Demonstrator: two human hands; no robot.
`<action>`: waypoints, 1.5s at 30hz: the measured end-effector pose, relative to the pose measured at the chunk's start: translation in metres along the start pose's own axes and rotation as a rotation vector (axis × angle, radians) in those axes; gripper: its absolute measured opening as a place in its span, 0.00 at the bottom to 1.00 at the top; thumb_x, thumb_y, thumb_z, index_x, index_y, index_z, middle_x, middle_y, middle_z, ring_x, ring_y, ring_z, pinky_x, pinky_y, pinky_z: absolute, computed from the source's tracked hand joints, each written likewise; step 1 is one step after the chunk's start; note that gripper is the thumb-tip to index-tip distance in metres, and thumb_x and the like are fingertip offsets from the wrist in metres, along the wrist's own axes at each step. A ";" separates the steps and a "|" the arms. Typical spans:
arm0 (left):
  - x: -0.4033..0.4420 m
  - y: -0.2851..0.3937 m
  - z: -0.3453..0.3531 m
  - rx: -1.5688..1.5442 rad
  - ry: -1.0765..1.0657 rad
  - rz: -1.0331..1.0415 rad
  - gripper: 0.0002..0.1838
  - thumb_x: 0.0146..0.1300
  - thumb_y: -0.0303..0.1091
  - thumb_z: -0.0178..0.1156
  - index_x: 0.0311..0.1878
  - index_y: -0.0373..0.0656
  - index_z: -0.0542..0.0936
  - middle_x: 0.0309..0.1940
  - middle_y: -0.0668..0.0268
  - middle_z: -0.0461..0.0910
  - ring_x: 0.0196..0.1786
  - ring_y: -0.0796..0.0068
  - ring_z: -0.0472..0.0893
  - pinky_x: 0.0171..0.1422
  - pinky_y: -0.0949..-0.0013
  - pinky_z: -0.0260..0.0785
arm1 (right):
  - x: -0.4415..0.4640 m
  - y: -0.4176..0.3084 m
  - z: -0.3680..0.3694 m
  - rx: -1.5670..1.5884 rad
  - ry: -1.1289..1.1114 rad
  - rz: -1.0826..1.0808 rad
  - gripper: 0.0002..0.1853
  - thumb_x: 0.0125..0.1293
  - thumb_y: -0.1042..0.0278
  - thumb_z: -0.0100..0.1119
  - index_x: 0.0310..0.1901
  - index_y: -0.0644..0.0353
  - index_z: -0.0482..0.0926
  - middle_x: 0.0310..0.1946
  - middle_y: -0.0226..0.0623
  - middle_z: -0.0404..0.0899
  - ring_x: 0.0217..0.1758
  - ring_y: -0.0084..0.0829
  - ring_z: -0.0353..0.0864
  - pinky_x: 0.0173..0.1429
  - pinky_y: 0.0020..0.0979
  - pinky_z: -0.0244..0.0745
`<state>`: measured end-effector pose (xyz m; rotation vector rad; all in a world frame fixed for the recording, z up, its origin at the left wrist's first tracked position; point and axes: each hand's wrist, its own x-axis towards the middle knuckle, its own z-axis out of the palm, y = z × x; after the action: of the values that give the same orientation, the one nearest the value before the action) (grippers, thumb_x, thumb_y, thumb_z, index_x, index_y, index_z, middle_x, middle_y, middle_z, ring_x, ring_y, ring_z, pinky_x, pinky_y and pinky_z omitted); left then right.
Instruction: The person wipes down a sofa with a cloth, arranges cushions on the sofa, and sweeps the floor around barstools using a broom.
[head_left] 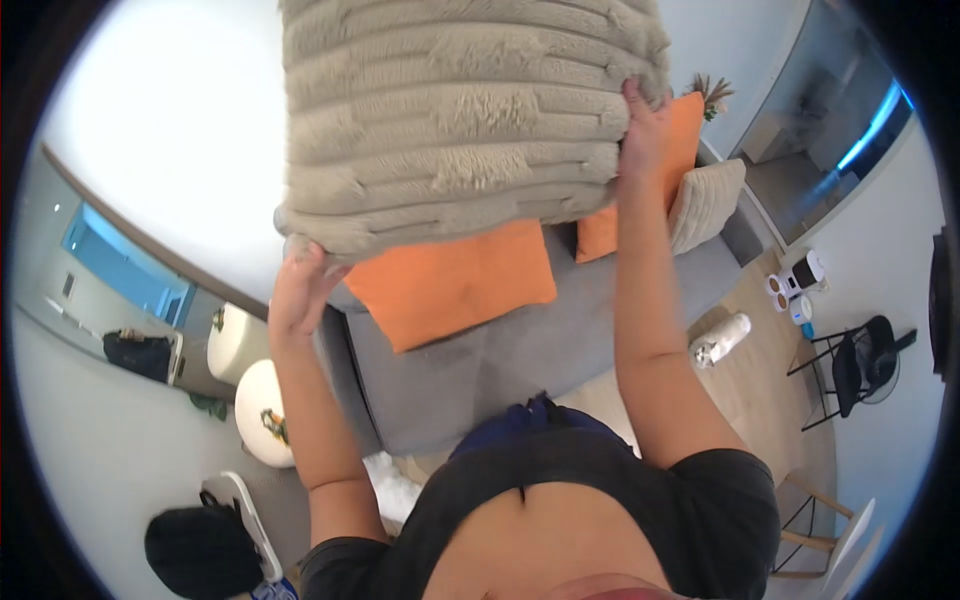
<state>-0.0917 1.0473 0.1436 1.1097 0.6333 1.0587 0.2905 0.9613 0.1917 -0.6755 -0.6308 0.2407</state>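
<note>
A beige plush cushion (460,120) with ridged rows is held up in front of me, above the grey sofa (480,360). My left hand (302,285) grips its lower left corner, fingers closed on the edge. At the cushion's right edge, my right hand (643,135) is closed on the side, with the thumb showing. Behind and below it, an orange cushion (460,285) lies on the sofa seat. A second orange cushion (683,135) leans at the sofa's right part, partly hidden by my right arm. Beside that rests a cream striped cushion (708,205).
A white animal (721,340) is on the floor to the right of the sofa, and white fur (393,488) shows at lower left. A round white table (262,410) stands at left. Black chair (864,365) and pet feeder (800,275) are at right.
</note>
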 end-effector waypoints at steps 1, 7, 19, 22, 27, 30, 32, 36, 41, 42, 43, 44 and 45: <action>-0.022 0.003 -0.015 0.452 0.112 -0.219 0.39 0.62 0.45 0.58 0.69 0.40 0.50 0.65 0.53 0.58 0.66 0.59 0.60 0.66 0.54 0.57 | -0.001 -0.018 -0.011 0.011 -0.013 0.016 0.21 0.60 0.72 0.61 0.53 0.65 0.68 0.47 0.38 0.76 0.49 0.29 0.74 0.52 0.29 0.71; -0.104 0.041 0.084 1.024 0.414 0.835 0.38 0.50 0.38 0.67 0.64 0.47 0.61 0.61 0.63 0.58 0.63 0.64 0.61 0.67 0.60 0.54 | -0.033 -0.081 -0.046 -0.274 -0.606 -0.095 0.14 0.55 0.82 0.58 0.44 0.60 0.77 0.40 0.28 0.78 0.45 0.22 0.75 0.51 0.25 0.70; -0.135 -0.142 0.126 0.906 -0.378 0.388 0.25 0.46 0.41 0.68 0.49 0.47 0.76 0.58 0.58 0.63 0.63 0.58 0.60 0.65 0.59 0.54 | -0.130 -0.101 -0.170 -0.777 -1.205 -0.059 0.19 0.45 0.85 0.55 0.40 0.54 0.78 0.38 0.35 0.74 0.45 0.37 0.73 0.49 0.33 0.68; -0.154 -0.132 0.146 0.959 -0.348 0.221 0.16 0.51 0.38 0.66 0.41 0.43 0.76 0.48 0.62 0.72 0.51 0.67 0.71 0.55 0.67 0.63 | -0.126 -0.117 -0.182 -0.814 -1.216 -0.198 0.18 0.44 0.83 0.58 0.38 0.51 0.79 0.40 0.34 0.73 0.47 0.39 0.71 0.51 0.35 0.67; -0.197 -0.101 0.185 0.984 -0.174 0.315 0.15 0.57 0.44 0.61 0.35 0.41 0.76 0.26 0.68 0.75 0.30 0.74 0.73 0.38 0.71 0.65 | -0.120 -0.128 -0.212 -0.937 -1.204 0.024 0.15 0.47 0.68 0.67 0.39 0.55 0.78 0.33 0.34 0.73 0.39 0.35 0.72 0.47 0.31 0.66; -0.199 -0.072 0.180 1.069 -0.293 0.205 0.16 0.58 0.45 0.60 0.33 0.40 0.76 0.23 0.67 0.74 0.30 0.77 0.73 0.37 0.72 0.65 | -0.124 -0.106 -0.229 -1.050 -1.246 0.106 0.27 0.46 0.50 0.70 0.46 0.54 0.76 0.23 0.34 0.72 0.28 0.35 0.72 0.39 0.31 0.67; -0.202 -0.058 0.171 1.117 -0.286 0.169 0.15 0.57 0.44 0.61 0.32 0.40 0.76 0.24 0.67 0.75 0.31 0.78 0.74 0.37 0.73 0.64 | -0.132 -0.088 -0.234 -0.989 -1.161 -0.118 0.32 0.44 0.47 0.70 0.51 0.52 0.75 0.24 0.36 0.73 0.28 0.35 0.71 0.38 0.34 0.65; -0.217 -0.031 0.128 1.270 -0.209 0.084 0.16 0.54 0.45 0.63 0.34 0.41 0.76 0.24 0.67 0.76 0.32 0.77 0.74 0.38 0.72 0.65 | -0.145 -0.050 -0.215 -1.128 -1.295 0.000 0.22 0.52 0.47 0.63 0.43 0.54 0.79 0.32 0.39 0.76 0.40 0.39 0.75 0.48 0.35 0.66; -0.254 -0.002 0.074 1.342 -0.235 0.133 0.20 0.54 0.48 0.62 0.46 0.46 0.79 0.27 0.63 0.79 0.33 0.71 0.77 0.42 0.67 0.68 | -0.187 -0.044 -0.166 -0.695 -1.242 0.195 0.18 0.62 0.51 0.54 0.35 0.61 0.77 0.32 0.42 0.75 0.36 0.38 0.73 0.41 0.34 0.67; -0.258 0.004 0.060 1.345 -0.210 0.127 0.20 0.54 0.48 0.62 0.46 0.46 0.79 0.27 0.63 0.79 0.33 0.71 0.77 0.42 0.67 0.68 | -0.194 -0.051 -0.150 -0.707 -1.197 0.214 0.19 0.63 0.51 0.52 0.33 0.62 0.77 0.29 0.43 0.75 0.34 0.38 0.74 0.40 0.33 0.67; -0.263 0.010 0.045 1.354 -0.212 -0.115 0.19 0.56 0.49 0.59 0.45 0.45 0.79 0.27 0.62 0.79 0.33 0.70 0.77 0.42 0.67 0.68 | -0.200 -0.058 -0.136 -0.719 -1.152 0.239 0.20 0.65 0.51 0.50 0.32 0.63 0.76 0.27 0.44 0.75 0.31 0.38 0.74 0.38 0.33 0.67; -0.267 0.015 0.033 1.347 -0.217 -0.359 0.20 0.59 0.50 0.57 0.44 0.44 0.80 0.27 0.62 0.79 0.33 0.70 0.77 0.42 0.67 0.68 | -0.203 -0.068 -0.120 -0.708 -1.170 0.246 0.20 0.65 0.51 0.50 0.32 0.63 0.76 0.27 0.44 0.75 0.31 0.38 0.74 0.38 0.33 0.67; -0.272 0.027 0.039 1.446 -0.224 -0.261 0.23 0.62 0.53 0.52 0.41 0.41 0.80 0.25 0.60 0.79 0.32 0.72 0.77 0.42 0.68 0.67 | -0.199 -0.078 -0.108 -0.696 -1.161 0.226 0.21 0.65 0.50 0.49 0.31 0.63 0.76 0.25 0.44 0.74 0.29 0.38 0.74 0.37 0.32 0.67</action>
<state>-0.1771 0.7849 0.1598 2.2304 1.3750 0.0842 0.2004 0.7674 0.0848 -1.2769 -1.8003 0.6527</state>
